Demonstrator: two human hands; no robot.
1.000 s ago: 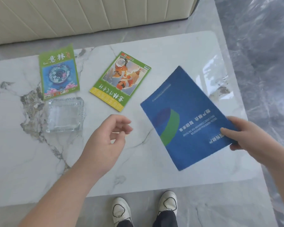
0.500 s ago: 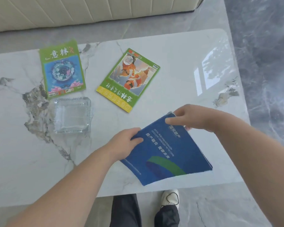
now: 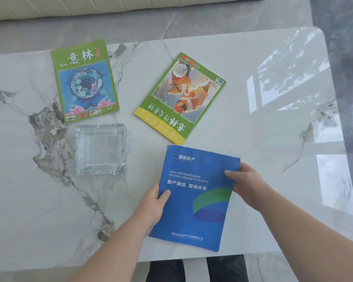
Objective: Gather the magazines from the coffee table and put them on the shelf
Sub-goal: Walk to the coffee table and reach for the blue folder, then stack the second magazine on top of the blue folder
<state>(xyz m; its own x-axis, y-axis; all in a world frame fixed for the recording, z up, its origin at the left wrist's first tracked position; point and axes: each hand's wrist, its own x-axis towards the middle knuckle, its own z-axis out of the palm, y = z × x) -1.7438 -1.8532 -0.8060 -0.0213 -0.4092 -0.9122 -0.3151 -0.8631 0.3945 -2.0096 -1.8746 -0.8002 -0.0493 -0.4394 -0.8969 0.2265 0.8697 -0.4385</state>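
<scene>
Both hands are gripping the blue magazine [image 3: 194, 198]: left hand [image 3: 151, 206] pinching its left edge with thumb on the cover, right hand [image 3: 247, 184] holding the right edge near the top corner, fingers lying over the cover. Blue magazine is sitting at the near edge of the marble worktop [image 3: 253, 58], directly in front of the person, long axis running roughly away from the body, title reading upright; whether it is lifted or lying flat, cannot tell. Two green magazines are lying farther out: the orange-picture one [image 3: 180, 97] just beyond the blue one's far edge, turned upside down and skewed, nearly touching it; the blue-picture one [image 3: 85, 81] well to the left, upright. Left hand is sitting nearer both, so likely freeing it for the next pickup while the right is carrying the blue one. Glass ashtray [image 3: 101, 148] is sitting between the left green magazine and the left hand, looking empty. No shelf in view.
</scene>
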